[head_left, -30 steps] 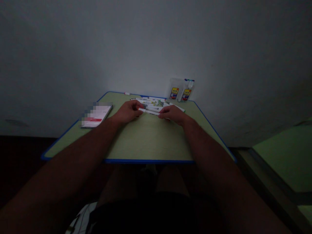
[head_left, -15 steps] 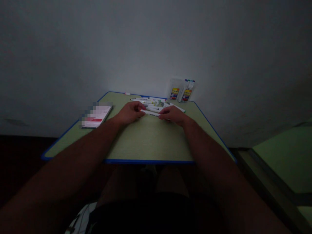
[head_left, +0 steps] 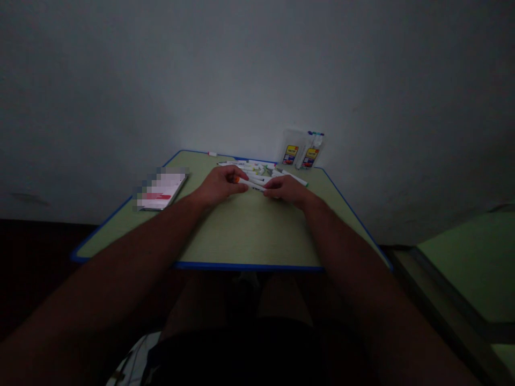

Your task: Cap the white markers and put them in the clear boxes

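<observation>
A white marker [head_left: 256, 186] with an orange end lies across the gap between my hands, tilted slightly down to the right. My left hand [head_left: 220, 185] is closed on its orange end, thumb and fingers pinching it. At the other end, the fingers of my right hand [head_left: 286, 189] grip the white barrel and hide its tip. Just behind both hands is a loose pile of white markers [head_left: 257, 165] with differently coloured ends, partly hidden by my fingers.
Two clear plastic cases [head_left: 290, 153] with yellow labels stand by the wall; the right-hand case [head_left: 311, 153] holds several markers. A marker cap [head_left: 213, 154] lies at the back left. A partly blurred flat booklet or box [head_left: 171, 187] lies left on the blue-edged table [head_left: 249, 236].
My left hand has shifted slightly right along the marker, and more of the orange end shows. The right hand keeps its grip. The whole view has moved a little.
</observation>
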{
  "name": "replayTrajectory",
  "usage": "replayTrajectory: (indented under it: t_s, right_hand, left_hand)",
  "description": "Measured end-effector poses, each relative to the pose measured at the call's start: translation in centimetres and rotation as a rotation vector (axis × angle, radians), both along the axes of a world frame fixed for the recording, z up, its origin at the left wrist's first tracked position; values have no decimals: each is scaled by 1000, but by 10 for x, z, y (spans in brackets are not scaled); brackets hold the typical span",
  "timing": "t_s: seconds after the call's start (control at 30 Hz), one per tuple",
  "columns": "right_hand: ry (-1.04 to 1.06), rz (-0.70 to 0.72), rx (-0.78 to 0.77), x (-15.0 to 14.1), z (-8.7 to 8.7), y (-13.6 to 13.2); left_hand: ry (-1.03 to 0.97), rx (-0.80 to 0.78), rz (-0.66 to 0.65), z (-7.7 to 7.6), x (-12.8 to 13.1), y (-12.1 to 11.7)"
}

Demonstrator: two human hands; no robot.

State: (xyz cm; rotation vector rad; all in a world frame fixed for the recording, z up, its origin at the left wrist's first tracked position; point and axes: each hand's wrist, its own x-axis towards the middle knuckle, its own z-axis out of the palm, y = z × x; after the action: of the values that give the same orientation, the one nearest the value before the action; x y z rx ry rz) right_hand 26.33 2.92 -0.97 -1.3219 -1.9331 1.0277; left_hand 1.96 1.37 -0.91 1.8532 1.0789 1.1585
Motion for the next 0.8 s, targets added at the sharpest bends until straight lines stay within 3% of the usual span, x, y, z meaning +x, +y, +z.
replayTrajectory:
  t_s: [0.37,0.8]
  right_hand:
    - [32,-2,113,-2,-2,1]
    - [396,74,62,-9,-2,-1]
  left_hand:
    - [123,87,68,-4,-2,5]
    - [314,84,192,-7,-14,11]
